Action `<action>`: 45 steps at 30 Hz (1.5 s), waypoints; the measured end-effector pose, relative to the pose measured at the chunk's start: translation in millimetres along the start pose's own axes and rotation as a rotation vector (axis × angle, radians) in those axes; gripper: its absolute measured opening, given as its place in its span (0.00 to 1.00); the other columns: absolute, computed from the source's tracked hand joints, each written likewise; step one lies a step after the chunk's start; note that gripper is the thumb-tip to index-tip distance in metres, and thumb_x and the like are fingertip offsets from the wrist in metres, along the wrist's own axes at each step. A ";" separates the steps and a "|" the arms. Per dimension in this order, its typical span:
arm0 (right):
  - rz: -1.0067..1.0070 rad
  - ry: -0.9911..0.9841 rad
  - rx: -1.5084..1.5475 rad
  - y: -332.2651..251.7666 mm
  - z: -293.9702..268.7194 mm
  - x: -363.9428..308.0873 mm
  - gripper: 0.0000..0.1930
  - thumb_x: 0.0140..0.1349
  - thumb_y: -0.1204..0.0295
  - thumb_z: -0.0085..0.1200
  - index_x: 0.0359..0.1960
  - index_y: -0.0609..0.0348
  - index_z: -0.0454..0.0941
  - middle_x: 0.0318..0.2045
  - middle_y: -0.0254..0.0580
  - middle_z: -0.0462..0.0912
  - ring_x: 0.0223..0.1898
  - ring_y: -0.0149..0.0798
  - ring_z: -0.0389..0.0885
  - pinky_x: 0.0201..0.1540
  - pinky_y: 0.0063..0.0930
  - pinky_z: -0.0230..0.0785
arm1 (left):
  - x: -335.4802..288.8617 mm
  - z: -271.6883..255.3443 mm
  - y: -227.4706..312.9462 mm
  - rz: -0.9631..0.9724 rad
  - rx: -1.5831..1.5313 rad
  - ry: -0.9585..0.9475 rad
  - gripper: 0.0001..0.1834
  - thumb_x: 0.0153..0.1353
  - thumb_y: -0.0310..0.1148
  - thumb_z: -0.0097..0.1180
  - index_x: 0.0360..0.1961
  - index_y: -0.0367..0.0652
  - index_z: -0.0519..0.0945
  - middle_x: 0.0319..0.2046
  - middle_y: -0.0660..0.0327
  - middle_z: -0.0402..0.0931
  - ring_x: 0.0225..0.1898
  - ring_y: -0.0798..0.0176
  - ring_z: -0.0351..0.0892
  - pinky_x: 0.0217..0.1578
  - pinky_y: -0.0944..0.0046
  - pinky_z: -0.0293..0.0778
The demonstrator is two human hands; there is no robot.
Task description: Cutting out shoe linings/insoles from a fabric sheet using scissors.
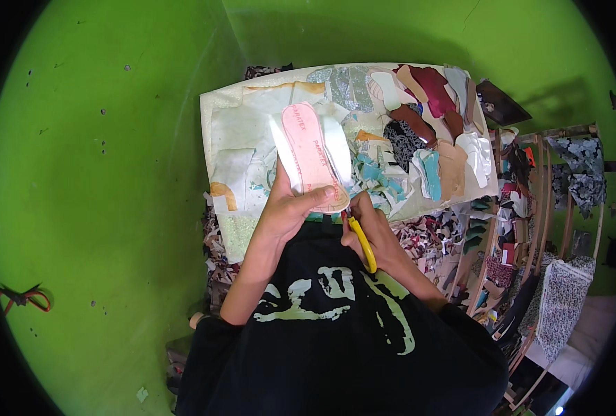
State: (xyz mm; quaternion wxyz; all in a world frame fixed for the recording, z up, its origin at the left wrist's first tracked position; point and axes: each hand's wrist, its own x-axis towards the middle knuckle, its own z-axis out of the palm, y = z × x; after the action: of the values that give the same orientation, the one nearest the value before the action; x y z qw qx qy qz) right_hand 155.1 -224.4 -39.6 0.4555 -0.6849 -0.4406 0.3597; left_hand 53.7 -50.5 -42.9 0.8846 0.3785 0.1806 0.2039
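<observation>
Evidently, the left grip (pixel 290 208) is clamped on the pink sole-shaped piece (pixel 306 149) and white sheet (pixel 340 149), thumb on top, presumably so neither slips; the right grip (pixel 367 225) closes around yellow-handled scissors (pixel 362 244) at their lower edge. Beyond, cut pieces (pixel 451 170) lie on the bench (pixel 208 125), mostly rightward, perhaps for elbow room.

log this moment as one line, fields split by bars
left grip: holds pink sole-shaped piece, white sheet | right grip: holds yellow-handled scissors | scissors: at piece's near end | table: teal scraps
</observation>
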 end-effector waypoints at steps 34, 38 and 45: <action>0.203 -0.002 0.201 -0.7 1.4 5.1 0.42 0.58 0.36 0.55 0.46 0.68 0.56 0.21 0.45 0.73 0.20 0.37 0.74 0.24 0.31 0.67 | 11.8 4.3 -17.1 0.195 0.298 0.036 0.47 0.47 0.20 0.73 0.69 0.37 0.63 0.63 0.55 0.68 0.60 0.64 0.70 0.60 0.63 0.70; 0.172 -0.021 0.325 8.8 2.6 -0.1 0.50 0.52 0.20 0.36 0.45 0.65 0.58 0.21 0.42 0.74 0.22 0.34 0.76 0.26 0.28 0.67 | 12.5 2.6 -12.7 0.137 0.267 0.003 0.47 0.47 0.20 0.73 0.69 0.37 0.63 0.63 0.54 0.67 0.60 0.64 0.70 0.60 0.62 0.69; 0.213 -0.037 0.139 -20.7 -5.1 6.3 0.52 0.49 0.18 0.29 0.44 0.65 0.58 0.21 0.41 0.72 0.22 0.36 0.75 0.27 0.30 0.69 | 9.8 4.6 -11.3 0.125 0.326 -0.044 0.47 0.47 0.19 0.72 0.69 0.37 0.64 0.64 0.54 0.66 0.60 0.63 0.70 0.59 0.62 0.71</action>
State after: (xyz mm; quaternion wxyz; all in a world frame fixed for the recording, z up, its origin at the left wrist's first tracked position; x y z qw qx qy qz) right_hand 156.2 -216.0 -19.0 0.4529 -0.6878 -0.3478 0.4481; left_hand 66.7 -55.5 -50.0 0.8008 0.5319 0.1680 0.2179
